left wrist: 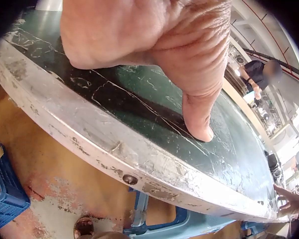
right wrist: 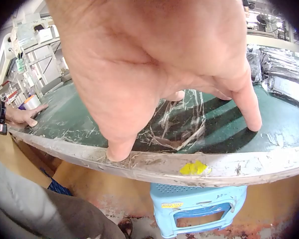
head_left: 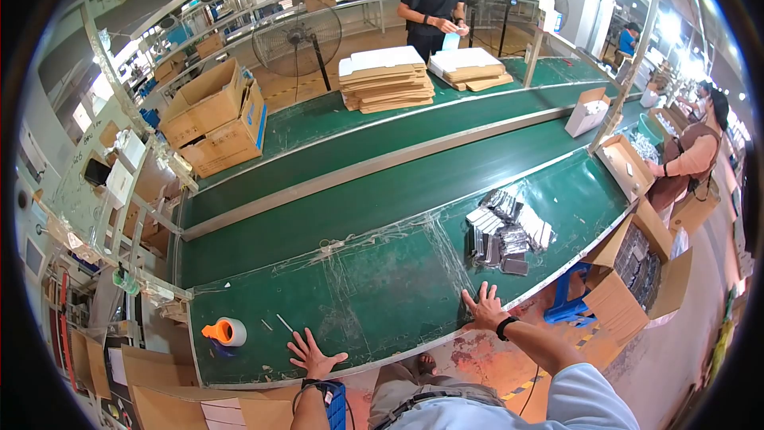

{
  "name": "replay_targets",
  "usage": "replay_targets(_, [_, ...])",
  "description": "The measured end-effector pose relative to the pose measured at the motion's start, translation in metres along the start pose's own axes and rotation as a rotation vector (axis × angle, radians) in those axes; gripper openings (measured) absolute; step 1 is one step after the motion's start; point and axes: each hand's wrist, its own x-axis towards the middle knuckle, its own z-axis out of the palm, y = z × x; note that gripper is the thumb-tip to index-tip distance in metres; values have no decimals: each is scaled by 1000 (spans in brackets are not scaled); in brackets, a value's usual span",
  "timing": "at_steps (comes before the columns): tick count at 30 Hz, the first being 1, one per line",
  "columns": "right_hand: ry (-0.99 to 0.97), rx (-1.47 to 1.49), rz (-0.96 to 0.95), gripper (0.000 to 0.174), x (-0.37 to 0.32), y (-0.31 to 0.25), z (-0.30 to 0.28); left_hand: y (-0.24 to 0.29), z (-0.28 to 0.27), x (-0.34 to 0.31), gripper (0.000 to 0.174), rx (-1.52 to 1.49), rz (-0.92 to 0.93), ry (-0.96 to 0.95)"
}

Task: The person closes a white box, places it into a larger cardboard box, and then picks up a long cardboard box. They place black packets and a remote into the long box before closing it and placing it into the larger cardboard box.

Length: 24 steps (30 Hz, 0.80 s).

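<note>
My left hand (head_left: 316, 357) rests with spread fingers on the green tabletop (head_left: 382, 287) near its front edge. In the left wrist view, its thumb presses the surface beside the metal rim (left wrist: 114, 154). Farther right, my right hand (head_left: 485, 308) also touches the table with fingers spread, its thumb (right wrist: 120, 148) at the rim in the right wrist view. Neither hand holds anything. Just beyond the right hand lies a pile of small plastic-wrapped packets (head_left: 505, 231), dark and silvery. Left of the left hand are an orange tape dispenser (head_left: 225, 332) and a thin white stick (head_left: 284, 323).
A conveyor belt (head_left: 382, 167) runs behind the tabletop. Stacks of flat cardboard (head_left: 386, 80) stand across it, near a standing person (head_left: 434, 8). An open carton of packets (head_left: 637, 263) is at the right. A blue stool (right wrist: 199, 204) stands under the edge; cardboard boxes (head_left: 215, 119) are far left.
</note>
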Motion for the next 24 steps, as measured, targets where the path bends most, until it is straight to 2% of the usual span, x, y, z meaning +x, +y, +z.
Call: replay_targets(24, [57, -36, -31, 123, -1, 1, 3, 2, -1, 1, 156, 8, -18, 2])
